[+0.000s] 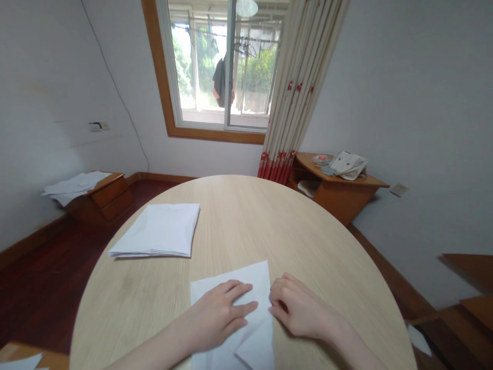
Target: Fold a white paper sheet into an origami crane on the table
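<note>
Paper (257, 331), white, matte and folded, lies flat at the near middle of a round, pale wood-grain tabletop (246, 221), its lower end running out of the picture. Its top edge slants up to a sharp upper right corner; the right side drops nearly straight from there. A slanting crease crosses the lower part, with a pointed flap whose tip casts a thin shadow line. The left hand (221, 312) rests palm down across it, fingers loosely spread and extended, pressing on the sheet without gripping it. The right hand (296, 308) sits at the right side, fingers curled in and thumb tip right by the border; whether it pinches the sheet cannot be told.

Toward the far left, a stack of white folded paper sheets (159, 228) lies with its layers showing along the front, its lower left corner close to the curved rim. A strip of wood grain separates it from the paper in use. A broad stretch of tabletop runs beyond both hands to the far rim, and another from the right hand to the right rim.
</note>
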`<act>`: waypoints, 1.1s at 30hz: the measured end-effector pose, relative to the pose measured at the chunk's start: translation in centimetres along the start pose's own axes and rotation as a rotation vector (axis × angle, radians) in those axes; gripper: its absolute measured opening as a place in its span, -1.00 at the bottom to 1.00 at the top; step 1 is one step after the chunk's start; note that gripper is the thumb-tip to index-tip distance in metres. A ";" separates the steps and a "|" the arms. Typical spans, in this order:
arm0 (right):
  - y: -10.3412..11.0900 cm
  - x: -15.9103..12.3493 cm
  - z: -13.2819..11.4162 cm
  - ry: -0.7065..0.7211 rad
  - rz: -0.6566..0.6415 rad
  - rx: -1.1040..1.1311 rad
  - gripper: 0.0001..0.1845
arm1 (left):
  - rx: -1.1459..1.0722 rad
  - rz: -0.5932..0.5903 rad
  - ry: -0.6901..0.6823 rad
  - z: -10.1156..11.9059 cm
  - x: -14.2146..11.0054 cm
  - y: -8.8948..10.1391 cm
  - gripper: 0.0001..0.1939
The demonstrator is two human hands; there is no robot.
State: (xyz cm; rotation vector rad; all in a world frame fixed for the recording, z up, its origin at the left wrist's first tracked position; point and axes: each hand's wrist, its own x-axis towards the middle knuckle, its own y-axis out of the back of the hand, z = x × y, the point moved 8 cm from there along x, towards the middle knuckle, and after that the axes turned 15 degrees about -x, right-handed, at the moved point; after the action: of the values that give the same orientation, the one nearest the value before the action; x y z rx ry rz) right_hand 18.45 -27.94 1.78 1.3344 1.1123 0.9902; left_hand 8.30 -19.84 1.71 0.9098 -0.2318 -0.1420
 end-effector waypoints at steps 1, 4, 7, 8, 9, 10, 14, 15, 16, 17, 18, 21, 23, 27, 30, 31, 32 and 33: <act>-0.1 0.0 -0.4 0.026 0.007 -0.028 -0.79 | -0.001 -0.003 0.002 0.0 0.0 0.0 -0.61; -0.3 0.3 -1.0 0.075 0.034 -0.081 -0.78 | -0.001 -0.009 0.009 0.0 0.0 0.0 -0.60; -0.4 0.6 -0.9 0.083 0.056 -0.089 -0.77 | -0.001 -0.022 0.015 -0.1 0.0 0.0 -0.60; -0.5 0.7 -0.7 0.079 0.063 -0.087 -0.77 | -0.002 -0.026 0.014 0.0 0.1 0.0 -0.61; -0.5 0.7 -0.5 0.073 0.069 -0.085 -0.77 | -0.005 -0.027 0.013 0.0 0.1 0.0 -0.61; -0.5 0.8 -0.3 0.067 0.074 -0.081 -0.76 | -0.008 -0.027 0.009 0.0 0.1 0.0 -0.61; -0.4 1.1 0.6 0.029 0.089 -0.044 -0.74 | -0.008 -0.035 0.015 0.1 0.1 0.1 -0.61; -0.3 1.2 0.8 0.019 0.090 -0.028 -0.74 | -0.007 -0.034 0.017 0.0 0.1 0.0 -0.61; -0.3 1.3 1.0 0.007 0.091 -0.012 -0.73 | -0.009 -0.028 0.016 0.0 0.1 0.0 -0.61; -0.3 1.4 1.2 -0.002 0.091 0.004 -0.73 | -0.013 -0.020 0.012 0.0 0.0 0.0 -0.61; -0.3 1.4 1.4 -0.012 0.094 0.017 -0.73 | -0.016 -0.011 0.004 0.0 0.0 0.0 -0.61; -0.3 1.7 2.0 -0.036 0.127 0.032 -0.73 | -0.020 0.005 -0.003 -0.1 -0.1 -0.1 -0.61; -0.2 1.8 2.4 -0.052 0.165 0.031 -0.73 | -0.020 0.007 0.001 -0.2 -0.1 -0.2 -0.61; -0.1 2.1 3.1 -0.089 0.224 0.023 -0.71 | -0.018 -0.016 0.012 -0.3 0.0 -0.2 -0.58; 0.0 2.4 3.6 -0.108 0.254 0.019 -0.70 | -0.006 -0.065 0.025 -0.1 0.1 -0.3 -0.50; 0.1 2.5 3.7 -0.112 0.262 0.017 -0.70 | -0.007 -0.071 0.029 0.0 0.1 -0.3 -0.50; 0.1 2.6 3.9 -0.117 0.269 0.016 -0.70 | -0.014 -0.070 0.031 0.0 0.1 -0.2 -0.50; 0.1 2.7 4.0 -0.122 0.274 0.015 -0.69 | -0.026 -0.064 0.031 0.1 0.1 0.0 -0.51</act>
State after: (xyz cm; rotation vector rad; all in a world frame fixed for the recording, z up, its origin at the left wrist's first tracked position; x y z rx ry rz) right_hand 22.97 -26.21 1.52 1.5669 0.8612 1.0828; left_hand 8.35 -19.96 1.77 0.8934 -0.1721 -0.1892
